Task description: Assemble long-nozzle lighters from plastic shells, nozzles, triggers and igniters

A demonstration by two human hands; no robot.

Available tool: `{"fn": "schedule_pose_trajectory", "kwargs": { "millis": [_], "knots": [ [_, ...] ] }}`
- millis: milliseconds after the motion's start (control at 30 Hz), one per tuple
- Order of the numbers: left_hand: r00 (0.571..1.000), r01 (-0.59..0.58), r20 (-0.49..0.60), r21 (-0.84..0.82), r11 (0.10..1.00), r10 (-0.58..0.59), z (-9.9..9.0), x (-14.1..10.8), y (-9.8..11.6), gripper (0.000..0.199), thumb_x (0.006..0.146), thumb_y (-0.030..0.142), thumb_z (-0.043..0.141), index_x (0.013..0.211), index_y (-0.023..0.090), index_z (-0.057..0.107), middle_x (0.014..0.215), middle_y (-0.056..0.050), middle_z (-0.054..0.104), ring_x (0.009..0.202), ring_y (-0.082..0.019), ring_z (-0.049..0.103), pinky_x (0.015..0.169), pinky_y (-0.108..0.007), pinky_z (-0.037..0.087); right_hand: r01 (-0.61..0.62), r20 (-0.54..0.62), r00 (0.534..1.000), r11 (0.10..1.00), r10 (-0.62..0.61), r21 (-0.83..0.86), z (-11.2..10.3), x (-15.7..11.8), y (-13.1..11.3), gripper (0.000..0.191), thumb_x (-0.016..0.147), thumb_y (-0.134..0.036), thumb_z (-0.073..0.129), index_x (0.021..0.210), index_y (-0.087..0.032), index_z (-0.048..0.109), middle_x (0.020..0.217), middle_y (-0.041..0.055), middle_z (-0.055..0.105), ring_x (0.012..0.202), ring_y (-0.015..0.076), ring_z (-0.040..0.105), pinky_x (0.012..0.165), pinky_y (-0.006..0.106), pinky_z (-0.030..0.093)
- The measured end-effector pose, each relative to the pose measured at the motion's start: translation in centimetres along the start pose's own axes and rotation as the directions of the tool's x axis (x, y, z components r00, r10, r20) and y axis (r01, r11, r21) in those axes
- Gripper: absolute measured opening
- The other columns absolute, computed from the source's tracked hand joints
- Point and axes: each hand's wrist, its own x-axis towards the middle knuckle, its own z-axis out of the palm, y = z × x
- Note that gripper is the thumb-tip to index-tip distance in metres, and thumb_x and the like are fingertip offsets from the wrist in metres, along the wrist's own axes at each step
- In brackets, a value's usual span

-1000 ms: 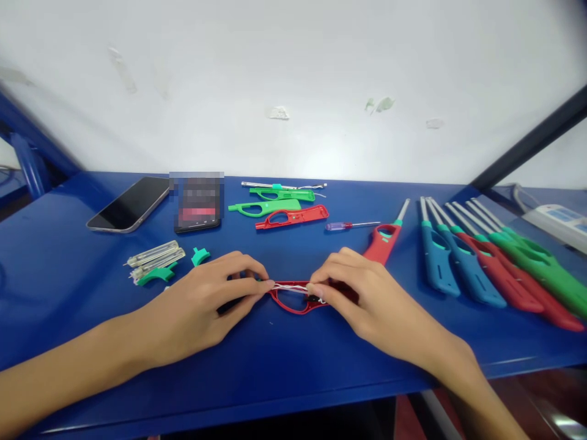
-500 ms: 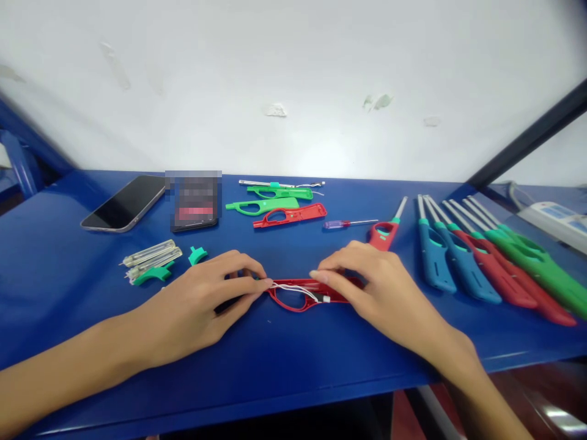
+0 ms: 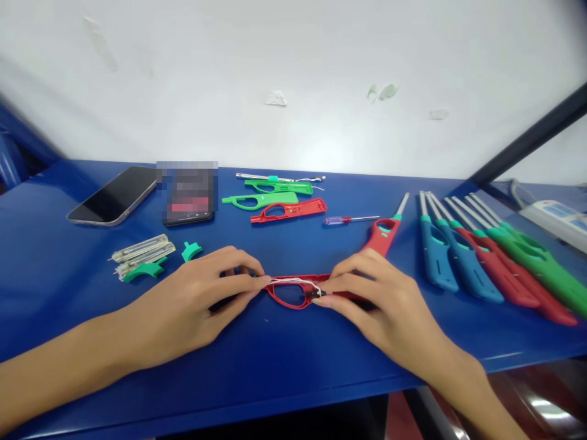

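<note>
A red lighter half-shell lies on the blue table in front of me, its loop-shaped opening facing up. White wires run along its top edge. My left hand pinches the shell's left end with the wires there; the fingertips hide that end. My right hand has its thumb and fingers closed on a small dark connector at the wires' right end, over the shell. The right part of the shell is mostly hidden behind the right fingers.
Behind lie green half-shells, a red half-shell and a screwdriver. Assembled lighters fan out at right, beside a power strip. Phones, clear tubes and green pieces are at left.
My right hand has closed its thumb and fingers on the connector, which lay loose over the shell before. The wires now bend more sharply at their right end. The camera view has shifted slightly.
</note>
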Motion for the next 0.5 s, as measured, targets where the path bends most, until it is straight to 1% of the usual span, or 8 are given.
{"fn": "schedule_pose_trajectory", "kwargs": {
  "millis": [167, 333, 500],
  "knots": [
    [1.000, 0.006, 0.004, -0.002, 1.000, -0.006, -0.07, 0.14, 0.11, 0.023, 0.107, 0.020, 0.054, 0.116, 0.025, 0.074, 0.121, -0.004, 0.069, 0.102, -0.013, 0.070, 0.088, -0.023, 0.056, 0.029, -0.045, 0.999, 0.999, -0.030, -0.036, 0.17, -0.39, -0.14, 0.012, 0.104, -0.027, 0.066, 0.108, -0.024, 0.077, 0.101, 0.0001, 0.074, 0.089, 0.0157, 0.064, 0.084, 0.031, 0.051],
    [1.000, 0.004, 0.015, 0.005, 1.000, -0.004, -0.28, 0.56, 0.36, 0.026, 0.109, 0.022, 0.050, 0.114, 0.023, 0.075, 0.118, -0.004, 0.070, 0.100, -0.013, 0.071, 0.086, -0.023, 0.057, 0.024, -0.060, 0.998, 0.997, -0.029, -0.071, 0.33, -0.56, -0.16, 0.013, 0.105, -0.026, 0.065, 0.107, -0.023, 0.077, 0.101, -0.0002, 0.077, 0.089, 0.0157, 0.065, 0.086, 0.032, 0.052],
    [1.000, 0.006, 0.025, -0.016, 1.000, -0.006, -0.37, 0.70, 0.47, 0.026, 0.108, 0.020, 0.050, 0.113, 0.022, 0.075, 0.118, -0.005, 0.070, 0.102, -0.012, 0.070, 0.089, -0.022, 0.056, 0.004, -0.036, 0.999, 0.998, -0.006, -0.069, 0.31, -0.76, -0.28, 0.016, 0.106, -0.028, 0.063, 0.107, -0.025, 0.078, 0.102, 0.0001, 0.076, 0.088, 0.0156, 0.064, 0.084, 0.031, 0.052]
  ]
}}
